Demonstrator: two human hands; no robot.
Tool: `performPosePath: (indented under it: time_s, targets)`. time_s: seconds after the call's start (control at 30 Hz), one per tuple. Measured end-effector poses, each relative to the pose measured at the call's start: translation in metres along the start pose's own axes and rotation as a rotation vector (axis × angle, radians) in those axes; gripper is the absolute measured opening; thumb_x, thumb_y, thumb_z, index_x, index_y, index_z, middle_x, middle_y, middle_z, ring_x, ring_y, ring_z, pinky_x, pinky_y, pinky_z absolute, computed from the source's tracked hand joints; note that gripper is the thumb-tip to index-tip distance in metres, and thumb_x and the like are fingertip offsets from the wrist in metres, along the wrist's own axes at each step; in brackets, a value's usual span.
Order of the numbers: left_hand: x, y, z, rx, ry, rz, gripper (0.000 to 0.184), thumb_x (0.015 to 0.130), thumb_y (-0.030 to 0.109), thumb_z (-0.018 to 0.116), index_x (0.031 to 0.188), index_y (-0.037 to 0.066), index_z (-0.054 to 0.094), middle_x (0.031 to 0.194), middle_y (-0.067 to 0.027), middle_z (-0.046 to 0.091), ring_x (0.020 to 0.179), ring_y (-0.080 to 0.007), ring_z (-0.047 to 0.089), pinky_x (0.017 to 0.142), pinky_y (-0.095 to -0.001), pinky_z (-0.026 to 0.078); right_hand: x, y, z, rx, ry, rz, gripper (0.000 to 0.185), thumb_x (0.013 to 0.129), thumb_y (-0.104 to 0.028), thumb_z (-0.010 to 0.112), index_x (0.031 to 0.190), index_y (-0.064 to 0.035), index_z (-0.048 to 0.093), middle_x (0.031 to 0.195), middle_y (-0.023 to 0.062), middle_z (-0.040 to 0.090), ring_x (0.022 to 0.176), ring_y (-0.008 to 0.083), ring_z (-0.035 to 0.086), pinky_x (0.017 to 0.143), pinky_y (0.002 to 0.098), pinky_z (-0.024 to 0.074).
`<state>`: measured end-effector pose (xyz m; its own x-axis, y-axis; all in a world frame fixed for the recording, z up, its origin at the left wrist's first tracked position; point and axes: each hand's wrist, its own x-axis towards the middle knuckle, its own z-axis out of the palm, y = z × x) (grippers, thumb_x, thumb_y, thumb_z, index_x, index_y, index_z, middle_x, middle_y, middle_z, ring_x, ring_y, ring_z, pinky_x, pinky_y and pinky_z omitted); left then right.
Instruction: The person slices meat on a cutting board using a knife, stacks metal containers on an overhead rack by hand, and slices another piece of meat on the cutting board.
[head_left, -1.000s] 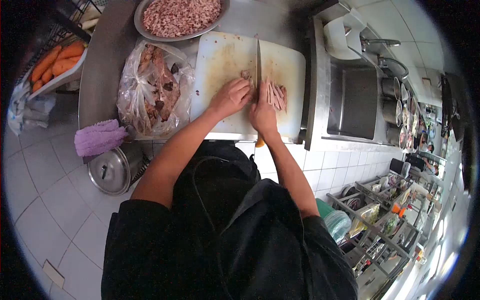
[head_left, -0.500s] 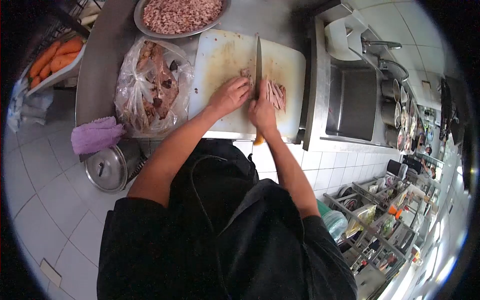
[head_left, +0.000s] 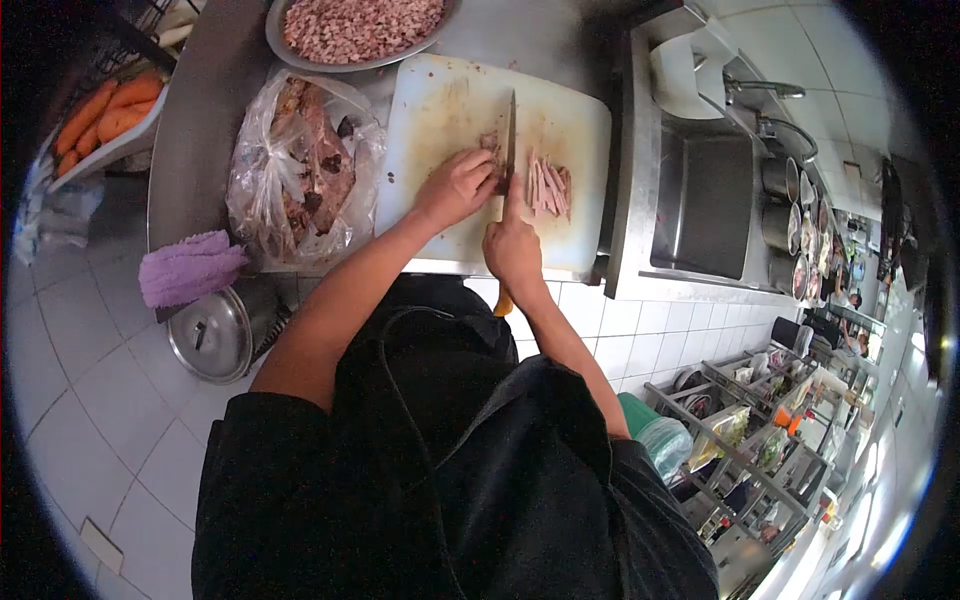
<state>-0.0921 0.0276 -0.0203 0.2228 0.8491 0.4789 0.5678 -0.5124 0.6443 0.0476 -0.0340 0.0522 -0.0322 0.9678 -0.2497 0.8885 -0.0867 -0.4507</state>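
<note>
My right hand (head_left: 513, 250) is closed round the yellow handle of a long knife (head_left: 512, 125), its index finger laid along the blade. The blade points away from me over a white cutting board (head_left: 430, 110). Left of the blade, my left hand (head_left: 459, 188) presses curled fingers onto a piece of meat (head_left: 489, 142), mostly hidden beneath them. Strips of cut meat (head_left: 549, 188) lie in a small pile right of the knife. Beside the board on the left sits a clear plastic bag (head_left: 262, 150) with large chunks of cooked meat.
A metal bowl (head_left: 430, 45) of diced meat stands beyond the board. On the right is a steel sink (head_left: 703, 200) with taps. A purple towel (head_left: 193, 269) hangs at the counter's left edge, above a lidded pot (head_left: 210, 337). Carrots (head_left: 110, 118) fill a container at far left.
The knife has been drawn back toward me with my right hand and shifted slightly left, away from the strips. My left hand stays about where it was on the meat.
</note>
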Motion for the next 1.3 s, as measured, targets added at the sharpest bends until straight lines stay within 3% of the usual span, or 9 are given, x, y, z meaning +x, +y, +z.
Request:
performPosePath:
  time_s: [0.3, 0.43, 0.5, 0.6, 0.77, 0.8, 0.93, 1.07, 1.3]
  targets:
    - [0.000, 0.001, 0.001, 0.013, 0.001, -0.003, 0.019, 0.086, 0.013, 0.070, 0.101, 0.001, 0.070, 0.117, -0.0119, 0.064, 0.107, -0.0320, 0.063, 0.093, -0.0423, 0.052, 0.072, 0.023, -0.011, 0.125, 0.001, -0.129, 0.079, 0.090, -0.016, 0.052, 0.158, -0.0076, 0.012, 0.077, 0.0304, 0.067, 0.071, 0.0489, 0.066, 0.066, 0.0534, 0.0534]
    - [-0.001, 0.005, -0.003, -0.029, 0.029, -0.024, 0.017, 0.088, 0.011, 0.068, 0.101, 0.000, 0.069, 0.116, -0.0130, 0.064, 0.109, -0.0327, 0.061, 0.095, -0.0426, 0.050, 0.062, 0.027, -0.026, -0.268, 0.437, -0.586, 0.079, 0.088, -0.012, 0.051, 0.157, -0.0057, 0.014, 0.093, 0.0356, 0.066, 0.083, 0.0497, 0.067, 0.078, 0.0531, 0.0535]
    - [0.001, 0.001, -0.005, -0.021, 0.042, -0.003, 0.016, 0.088, 0.010, 0.067, 0.100, 0.000, 0.068, 0.116, -0.0133, 0.064, 0.110, -0.0330, 0.061, 0.096, -0.0425, 0.050, 0.041, 0.012, -0.037, -0.189, 0.201, -0.361, 0.079, 0.087, -0.011, 0.052, 0.157, -0.0050, 0.016, 0.099, 0.0358, 0.066, 0.086, 0.0507, 0.066, 0.079, 0.0538, 0.0530]
    - [0.001, -0.002, 0.002, -0.003, 0.074, -0.021, 0.017, 0.088, 0.009, 0.067, 0.101, -0.001, 0.068, 0.115, -0.0137, 0.065, 0.110, -0.0334, 0.061, 0.097, -0.0423, 0.050, 0.021, 0.001, -0.036, -0.136, 0.115, -0.260, 0.081, 0.086, -0.010, 0.053, 0.157, -0.0050, 0.015, 0.100, 0.0359, 0.066, 0.088, 0.0525, 0.065, 0.081, 0.0549, 0.0521]
    - [0.004, 0.000, -0.001, -0.029, 0.008, -0.041, 0.018, 0.087, 0.008, 0.068, 0.102, -0.002, 0.068, 0.115, -0.0141, 0.065, 0.110, -0.0333, 0.061, 0.097, -0.0430, 0.050, -0.002, -0.008, -0.016, -0.030, -0.056, -0.013, 0.087, 0.086, -0.010, 0.053, 0.159, -0.0082, 0.006, 0.075, 0.0326, 0.065, 0.071, 0.0507, 0.065, 0.068, 0.0558, 0.0530]
    - [0.003, 0.000, -0.002, -0.021, 0.005, -0.034, 0.019, 0.087, 0.008, 0.068, 0.103, -0.002, 0.068, 0.114, -0.0142, 0.065, 0.110, -0.0332, 0.061, 0.097, -0.0431, 0.050, -0.004, -0.006, -0.008, 0.014, -0.022, -0.032, 0.087, 0.086, -0.011, 0.054, 0.159, -0.0098, 0.007, 0.071, 0.0311, 0.064, 0.066, 0.0491, 0.065, 0.062, 0.0554, 0.0523]
    - [0.004, 0.003, -0.003, -0.005, -0.013, -0.024, 0.021, 0.086, 0.008, 0.068, 0.104, -0.002, 0.069, 0.115, -0.0144, 0.065, 0.111, -0.0328, 0.061, 0.097, -0.0421, 0.050, 0.000, 0.006, 0.007, 0.031, 0.002, -0.028, 0.085, 0.088, -0.012, 0.053, 0.159, -0.0108, 0.007, 0.072, 0.0317, 0.064, 0.067, 0.0492, 0.065, 0.062, 0.0558, 0.0520]
    - [0.009, -0.001, -0.007, -0.001, -0.052, -0.042, 0.021, 0.086, 0.008, 0.069, 0.105, -0.002, 0.069, 0.117, -0.0147, 0.065, 0.112, -0.0333, 0.061, 0.098, -0.0409, 0.050, 0.040, 0.021, 0.014, 0.089, 0.104, -0.175, 0.081, 0.090, -0.013, 0.052, 0.159, -0.0103, 0.009, 0.077, 0.0320, 0.066, 0.071, 0.0489, 0.066, 0.065, 0.0572, 0.0516]
    - [0.005, -0.002, 0.002, -0.053, 0.091, -0.033, 0.018, 0.087, 0.006, 0.067, 0.103, -0.002, 0.068, 0.116, -0.0151, 0.065, 0.110, -0.0344, 0.061, 0.096, -0.0421, 0.050, 0.055, -0.019, -0.051, 0.034, -0.054, -0.096, 0.080, 0.090, -0.015, 0.053, 0.158, -0.0097, 0.011, 0.095, 0.0332, 0.067, 0.076, 0.0484, 0.067, 0.071, 0.0544, 0.0542]
